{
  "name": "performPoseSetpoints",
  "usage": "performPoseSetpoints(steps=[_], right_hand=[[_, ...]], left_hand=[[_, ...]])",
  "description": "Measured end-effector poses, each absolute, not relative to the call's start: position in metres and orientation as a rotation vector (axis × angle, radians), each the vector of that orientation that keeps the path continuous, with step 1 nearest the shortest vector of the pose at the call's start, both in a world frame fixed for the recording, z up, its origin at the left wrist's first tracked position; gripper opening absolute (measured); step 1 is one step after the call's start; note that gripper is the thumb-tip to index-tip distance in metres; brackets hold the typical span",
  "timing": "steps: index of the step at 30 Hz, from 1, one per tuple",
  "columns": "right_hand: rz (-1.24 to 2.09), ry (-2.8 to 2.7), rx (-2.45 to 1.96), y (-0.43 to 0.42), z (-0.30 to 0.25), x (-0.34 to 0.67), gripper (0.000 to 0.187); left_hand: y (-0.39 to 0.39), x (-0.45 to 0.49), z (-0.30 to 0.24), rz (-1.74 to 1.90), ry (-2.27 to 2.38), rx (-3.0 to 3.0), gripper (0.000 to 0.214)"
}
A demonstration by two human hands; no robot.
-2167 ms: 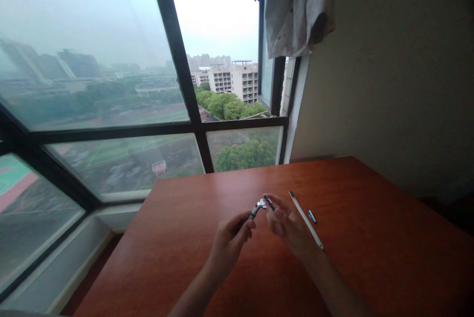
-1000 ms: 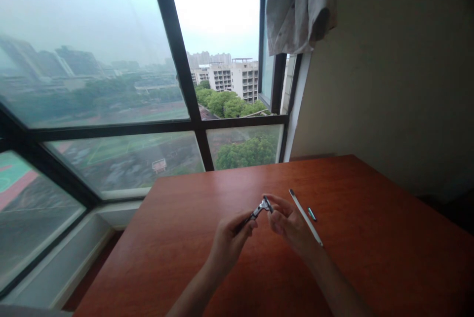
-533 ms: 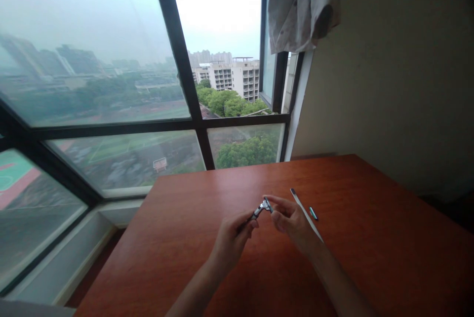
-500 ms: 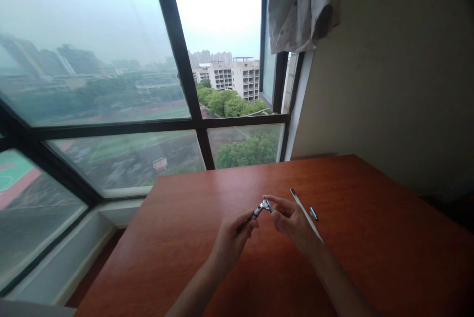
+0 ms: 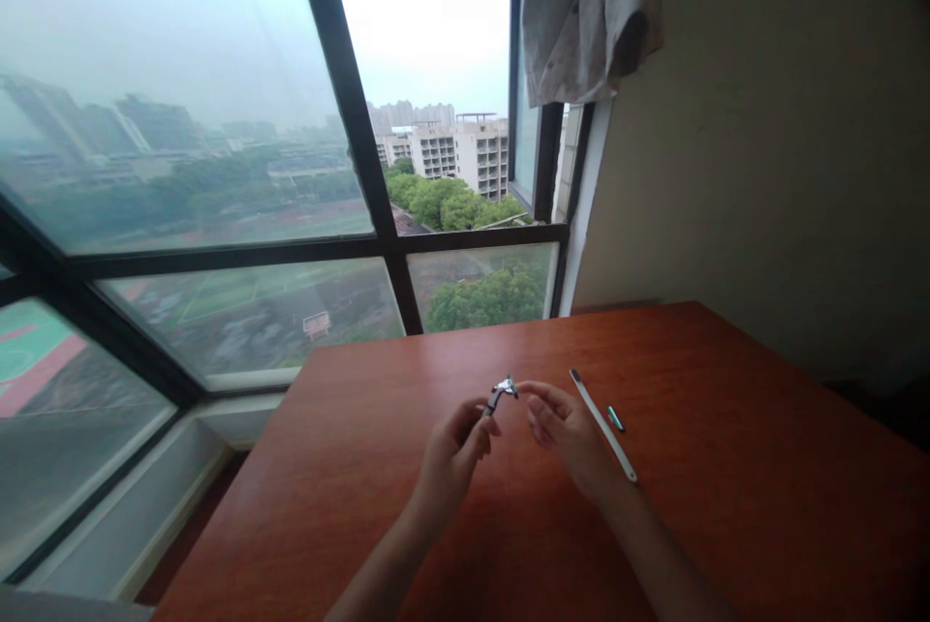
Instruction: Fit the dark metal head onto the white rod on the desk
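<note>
Over the red-brown wooden table (image 5: 727, 506) my left hand (image 5: 450, 462) is closed on the dark handle of a small razor (image 5: 500, 392), whose silver head points up and to the right. My right hand (image 5: 567, 433) is just right of that head, a small gap away. Its forefinger and thumb are curled towards each other. I cannot make out whether anything is between them.
A long white stick with a dark tip (image 5: 603, 426) lies on the table by my right wrist, with a small teal piece (image 5: 615, 419) just beyond it. A big window (image 5: 218, 215) runs along the table's far and left sides. A cloth (image 5: 588, 12) hangs top right by the wall.
The razor head and my right fingertips were touching; now the left hand has lifted the razor a little up and left, leaving a gap. A small dark piece seen earlier in my right fingers no longer shows.
</note>
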State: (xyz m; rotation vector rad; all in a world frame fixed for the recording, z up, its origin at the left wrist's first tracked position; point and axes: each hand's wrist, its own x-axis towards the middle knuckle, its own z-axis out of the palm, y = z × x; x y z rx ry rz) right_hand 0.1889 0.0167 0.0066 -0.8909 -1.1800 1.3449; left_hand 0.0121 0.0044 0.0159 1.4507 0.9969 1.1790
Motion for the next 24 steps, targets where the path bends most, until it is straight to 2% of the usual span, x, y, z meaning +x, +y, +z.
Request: performPoseSetpoints(steps=[9, 14, 17, 21, 24], right_hand=[[1.386, -1.280, -0.819, 0.013, -0.003, 0.166, 0.033], [1.284, -1.250, -1.006, 0.017, 0.002, 0.179, 0.035], [1.013, -1.365, -1.224, 0.027, 0.001, 0.200, 0.033], [0.407, -1.694, -1.686, 0.038, -0.008, 0.228, 0.027], [0.185, -1.836, -1.966, 0.041, -0.018, 0.237, 0.024]], left_hand=[[0.003, 0.029, 0.000, 1.034, 0.806, 1.021, 0.040], [0.004, 0.023, 0.001, 0.953, 0.933, 1.250, 0.042], [0.009, 0.013, 0.002, 0.976, 1.062, 1.480, 0.037], [0.017, 0.003, 0.001, 0.985, 1.137, 1.582, 0.028], [0.020, 0.000, 0.000, 1.000, 1.163, 1.589, 0.025]])
